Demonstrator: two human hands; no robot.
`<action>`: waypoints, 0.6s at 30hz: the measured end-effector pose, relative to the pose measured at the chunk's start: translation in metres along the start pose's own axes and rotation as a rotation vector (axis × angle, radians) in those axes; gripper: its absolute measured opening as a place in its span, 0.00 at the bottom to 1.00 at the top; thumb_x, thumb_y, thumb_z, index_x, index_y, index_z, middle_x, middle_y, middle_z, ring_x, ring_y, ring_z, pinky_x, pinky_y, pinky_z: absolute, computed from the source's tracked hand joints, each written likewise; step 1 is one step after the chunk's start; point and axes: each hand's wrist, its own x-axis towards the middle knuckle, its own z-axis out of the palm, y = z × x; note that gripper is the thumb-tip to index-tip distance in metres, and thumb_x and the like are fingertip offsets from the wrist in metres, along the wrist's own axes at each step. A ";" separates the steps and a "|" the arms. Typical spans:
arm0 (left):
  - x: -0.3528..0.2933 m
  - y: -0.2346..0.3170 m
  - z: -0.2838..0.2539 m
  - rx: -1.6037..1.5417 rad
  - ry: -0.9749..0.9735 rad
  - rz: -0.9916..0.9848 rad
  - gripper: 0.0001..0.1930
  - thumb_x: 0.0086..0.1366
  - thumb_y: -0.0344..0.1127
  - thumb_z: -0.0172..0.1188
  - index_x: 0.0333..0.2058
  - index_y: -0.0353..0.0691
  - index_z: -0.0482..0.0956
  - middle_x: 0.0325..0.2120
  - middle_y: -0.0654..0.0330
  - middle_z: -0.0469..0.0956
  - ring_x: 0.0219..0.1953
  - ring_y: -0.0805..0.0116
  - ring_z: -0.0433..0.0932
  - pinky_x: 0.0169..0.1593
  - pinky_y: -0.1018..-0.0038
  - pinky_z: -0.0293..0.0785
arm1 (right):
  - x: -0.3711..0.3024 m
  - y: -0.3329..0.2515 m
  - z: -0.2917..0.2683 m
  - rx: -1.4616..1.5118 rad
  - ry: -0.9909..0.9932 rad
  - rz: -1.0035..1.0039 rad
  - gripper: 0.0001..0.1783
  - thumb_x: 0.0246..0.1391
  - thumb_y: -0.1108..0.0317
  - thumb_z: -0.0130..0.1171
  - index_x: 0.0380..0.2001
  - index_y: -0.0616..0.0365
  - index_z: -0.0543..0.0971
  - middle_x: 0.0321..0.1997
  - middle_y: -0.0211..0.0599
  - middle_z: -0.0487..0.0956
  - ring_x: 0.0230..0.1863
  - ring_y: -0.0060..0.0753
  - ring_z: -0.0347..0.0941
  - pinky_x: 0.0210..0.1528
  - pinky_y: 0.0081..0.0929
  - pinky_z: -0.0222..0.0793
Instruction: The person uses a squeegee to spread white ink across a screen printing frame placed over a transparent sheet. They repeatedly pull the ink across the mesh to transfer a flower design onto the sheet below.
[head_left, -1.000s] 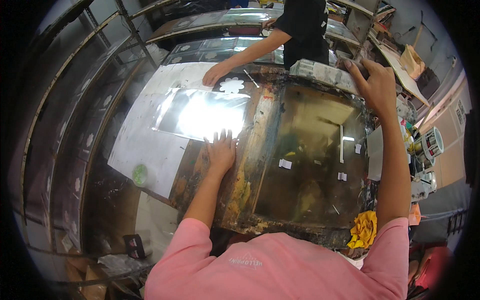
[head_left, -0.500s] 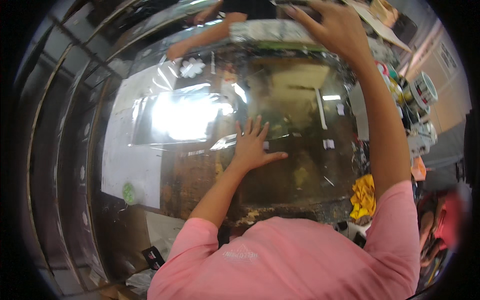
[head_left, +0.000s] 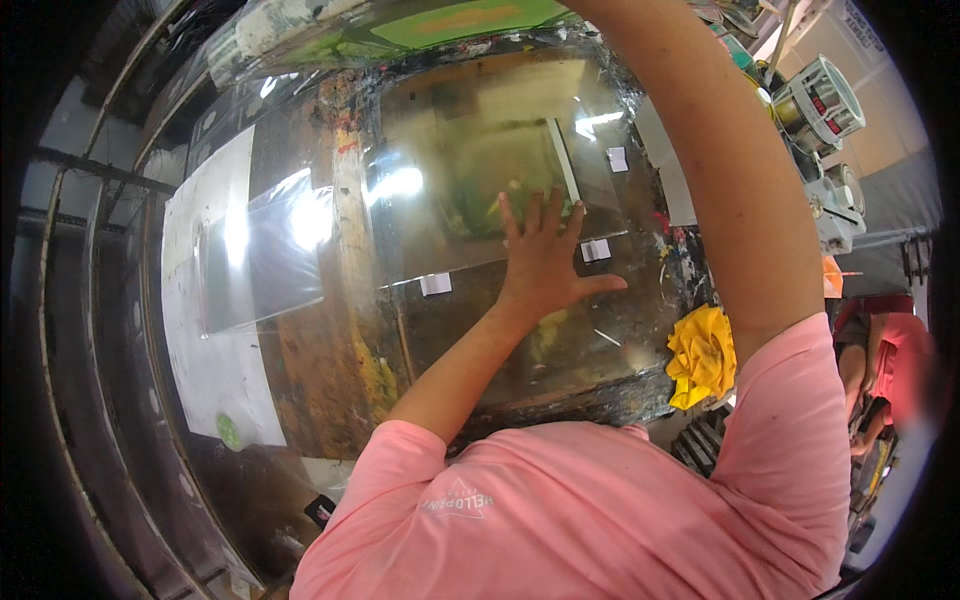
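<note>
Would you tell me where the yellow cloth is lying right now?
In the head view the yellow cloth lies crumpled at the right near corner of the paint-stained work table, just right of the left hand pressed flat on the clear sheet.

- Right hand ran off the top edge; only the forearm showed.
- Seated person in red clothing (head_left: 905, 365) at right was blurred and cut off by the rim.
</note>
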 end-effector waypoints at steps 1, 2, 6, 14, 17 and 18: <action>0.002 0.001 0.001 0.002 0.054 0.032 0.67 0.51 0.92 0.50 0.70 0.35 0.72 0.74 0.39 0.62 0.77 0.34 0.57 0.75 0.25 0.26 | 0.002 0.004 0.002 -0.008 -0.022 0.005 0.37 0.66 0.34 0.52 0.46 0.60 0.87 0.32 0.59 0.86 0.41 0.62 0.85 0.51 0.51 0.77; 0.005 0.002 0.001 -0.011 0.014 0.020 0.66 0.51 0.92 0.50 0.70 0.34 0.72 0.73 0.38 0.63 0.76 0.33 0.57 0.75 0.25 0.26 | 0.005 0.007 0.003 -0.007 -0.011 -0.008 0.35 0.66 0.34 0.52 0.53 0.54 0.84 0.32 0.59 0.86 0.41 0.62 0.85 0.52 0.51 0.77; 0.009 0.002 0.002 -0.028 0.021 0.047 0.66 0.53 0.91 0.49 0.70 0.33 0.71 0.72 0.36 0.64 0.75 0.31 0.58 0.75 0.25 0.28 | 0.013 0.007 0.004 -0.043 0.000 -0.050 0.35 0.67 0.35 0.51 0.67 0.44 0.78 0.33 0.59 0.87 0.43 0.62 0.85 0.52 0.51 0.77; 0.004 -0.001 0.010 -0.082 0.030 0.048 0.65 0.53 0.90 0.52 0.71 0.34 0.70 0.73 0.35 0.62 0.75 0.28 0.57 0.76 0.26 0.32 | 0.005 -0.011 -0.016 0.018 -0.114 0.063 0.42 0.64 0.31 0.51 0.23 0.63 0.87 0.30 0.58 0.86 0.37 0.59 0.85 0.48 0.50 0.77; -0.005 -0.001 0.007 -0.066 0.046 0.034 0.66 0.54 0.90 0.52 0.73 0.34 0.67 0.74 0.32 0.59 0.77 0.28 0.53 0.76 0.26 0.34 | 0.002 -0.018 -0.013 0.035 -0.070 0.052 0.43 0.64 0.29 0.51 0.22 0.62 0.87 0.29 0.56 0.86 0.37 0.58 0.84 0.47 0.50 0.75; -0.009 -0.001 0.006 -0.037 0.077 0.034 0.67 0.54 0.90 0.52 0.73 0.33 0.65 0.74 0.32 0.58 0.78 0.28 0.52 0.76 0.26 0.34 | 0.001 -0.020 -0.012 0.020 -0.053 0.036 0.43 0.64 0.29 0.50 0.23 0.62 0.87 0.29 0.55 0.86 0.37 0.57 0.84 0.47 0.49 0.75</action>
